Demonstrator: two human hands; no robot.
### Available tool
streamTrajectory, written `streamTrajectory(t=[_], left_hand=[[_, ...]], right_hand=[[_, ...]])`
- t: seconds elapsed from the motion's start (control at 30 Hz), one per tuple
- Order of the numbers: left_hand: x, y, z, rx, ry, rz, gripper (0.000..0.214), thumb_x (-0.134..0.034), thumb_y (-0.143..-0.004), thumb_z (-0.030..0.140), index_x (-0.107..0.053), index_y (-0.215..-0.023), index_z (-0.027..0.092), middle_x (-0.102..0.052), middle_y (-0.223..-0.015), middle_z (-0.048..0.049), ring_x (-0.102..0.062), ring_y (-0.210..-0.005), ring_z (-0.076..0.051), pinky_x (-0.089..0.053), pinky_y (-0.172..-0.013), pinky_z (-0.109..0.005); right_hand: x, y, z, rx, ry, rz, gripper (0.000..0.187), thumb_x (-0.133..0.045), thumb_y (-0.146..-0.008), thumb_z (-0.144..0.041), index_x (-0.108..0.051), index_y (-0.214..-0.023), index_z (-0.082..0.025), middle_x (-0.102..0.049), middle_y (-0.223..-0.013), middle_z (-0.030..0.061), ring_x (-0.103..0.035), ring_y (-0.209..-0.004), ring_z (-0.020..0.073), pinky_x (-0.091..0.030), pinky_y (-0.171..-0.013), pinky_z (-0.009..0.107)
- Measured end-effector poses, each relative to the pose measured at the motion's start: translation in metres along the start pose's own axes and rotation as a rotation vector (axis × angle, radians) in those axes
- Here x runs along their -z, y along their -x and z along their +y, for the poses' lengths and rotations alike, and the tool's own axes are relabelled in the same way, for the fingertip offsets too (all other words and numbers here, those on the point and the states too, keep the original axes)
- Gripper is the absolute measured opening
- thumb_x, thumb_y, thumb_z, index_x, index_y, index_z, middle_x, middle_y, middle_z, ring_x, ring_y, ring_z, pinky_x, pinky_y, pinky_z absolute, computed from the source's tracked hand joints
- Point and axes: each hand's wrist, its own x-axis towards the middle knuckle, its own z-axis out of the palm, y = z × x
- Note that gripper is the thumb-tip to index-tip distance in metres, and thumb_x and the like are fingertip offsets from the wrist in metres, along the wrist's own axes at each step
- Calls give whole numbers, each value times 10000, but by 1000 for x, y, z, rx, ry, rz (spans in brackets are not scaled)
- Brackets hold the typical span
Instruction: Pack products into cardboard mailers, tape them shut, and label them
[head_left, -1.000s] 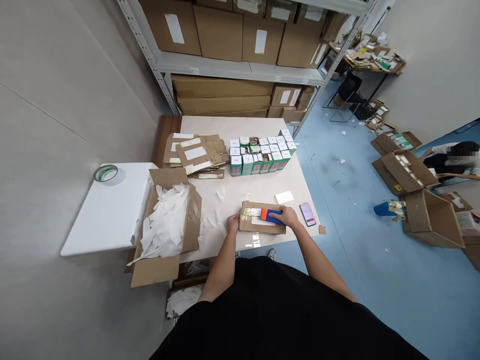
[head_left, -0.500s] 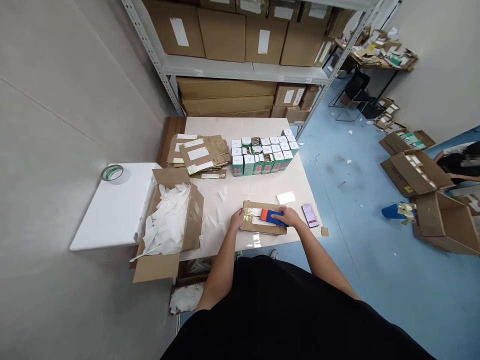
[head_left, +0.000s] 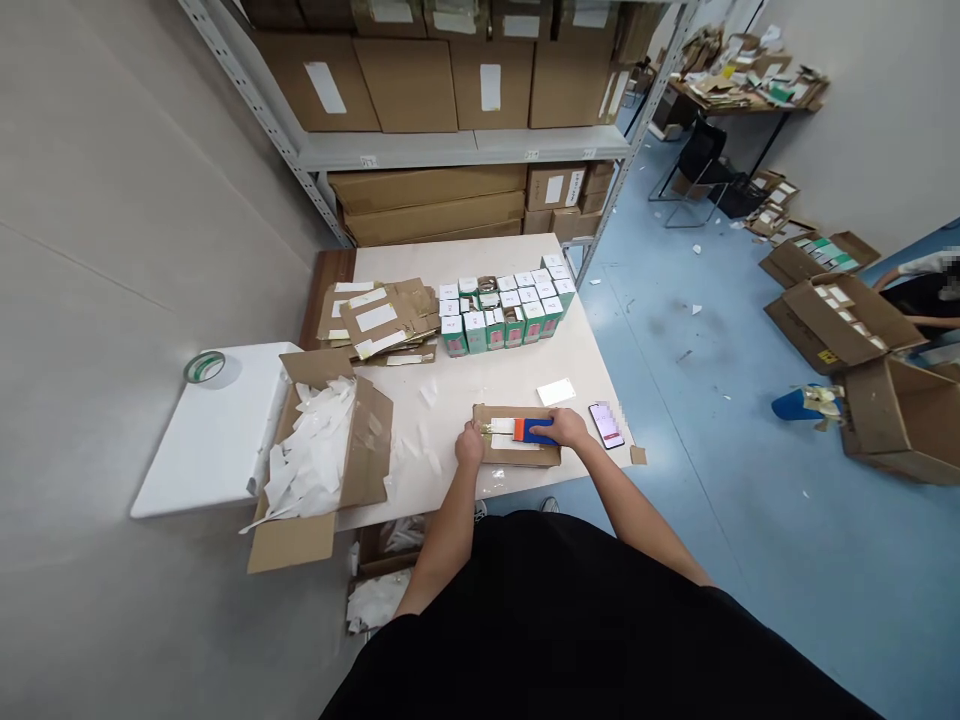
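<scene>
A small flat cardboard box (head_left: 501, 413) with white labels and shiny tape lies in front of me, near the table's front edge. My left hand (head_left: 469, 443) is closed on its left end. In my right hand (head_left: 568, 428) is a flat blue tool with an orange end (head_left: 528, 431); its exact kind is unclear. It lies over the box's top, the orange end pointing left. A white card (head_left: 556, 392) sits just behind the right hand, and a phone with a lit screen (head_left: 606, 425) to its right.
Green-and-white small boxes (head_left: 495, 325) stand in rows at the back of the table. Flattened cardboard (head_left: 390, 315) is piled to their left. At left, an open carton (head_left: 367, 450) holds white paper scraps (head_left: 311, 455). A tape roll (head_left: 204, 367) rests on a white surface. Shelving (head_left: 465, 147) rises behind.
The camera view has shifted, so the table scene sits a little further left. Both hands stay at the cardboard box, the right still holding the blue tool, which now lies more level.
</scene>
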Motion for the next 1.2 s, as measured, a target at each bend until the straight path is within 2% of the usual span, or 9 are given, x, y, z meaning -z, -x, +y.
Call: streamTrajectory(t=[0.2,0.4,0.5,0.63,0.73,0.83,0.93,1.1,1.2], left_hand=[[-5,9,10,3,-37,6,481,-273,-1085,457,-617,-1260,170,-757,-1073,-182,-726,-1053,-300,-502,-866,-358],[-36,29,46,-14,-70,-18,514,-231,-1088,464,-602,-1283,166,-750,-1114,-192,-725,-1056,-305,-502,-852,-366],[-47,34,57,-17,-93,-12,508,-235,-1089,457,-601,-1284,163,-752,-1117,-198,-725,-1055,-311,-499,-847,-373],[-50,33,55,-57,-112,21,494,-254,-1089,457,-608,-1269,164,-757,-1104,-194,-732,-1021,-303,-495,-823,-359],[-49,31,51,-72,-128,41,511,-227,-1088,462,-614,-1260,175,-758,-1098,-188,-728,-1035,-309,-499,-830,-368],[-46,31,49,-82,-139,45,542,-187,-1087,465,-627,-1250,192,-757,-1090,-177,-723,-1044,-314,-506,-839,-382],[-41,30,47,-85,-136,36,558,-177,-1084,472,-632,-1262,202,-755,-1098,-176,-719,-1050,-320,-509,-852,-392],[-30,22,35,-84,-83,13,568,-182,-1079,483,-634,-1296,214,-742,-1177,-182,-699,-1110,-331,-508,-907,-405],[-18,13,19,-77,-12,-18,567,-195,-1076,493,-639,-1309,227,-728,-1259,-162,-675,-1184,-317,-502,-965,-396]], right_hand=[[22,12,69,-28,25,-27,529,-712,-788,-731,-696,-782,-202,-747,-882,86,-685,-808,217,-340,-570,256],[32,20,129,-47,-32,-13,499,-727,-775,-695,-637,-700,-209,-692,-763,38,-629,-712,178,-297,-542,260],[38,22,162,-57,-32,-2,505,-737,-755,-695,-621,-679,-209,-677,-749,33,-604,-699,172,-270,-542,266],[47,28,210,-162,-16,30,517,-728,-752,-703,-612,-673,-205,-675,-748,53,-592,-701,180,-252,-554,282],[46,32,235,-219,-37,7,517,-724,-754,-705,-614,-682,-204,-672,-740,57,-585,-687,180,-250,-560,292],[41,33,241,-242,-50,-2,514,-724,-755,-706,-626,-701,-205,-676,-752,55,-585,-691,181,-254,-558,291],[38,33,234,-245,-68,-2,502,-729,-764,-691,-638,-709,-200,-676,-743,56,-590,-690,182,-260,-550,285],[34,34,212,-244,-113,-28,498,-734,-766,-684,-672,-742,-190,-683,-741,46,-605,-686,178,-291,-544,261],[28,36,188,-193,-151,-18,510,-714,-774,-701,-669,-717,-197,-674,-725,19,-610,-692,165,-320,-550,239]])
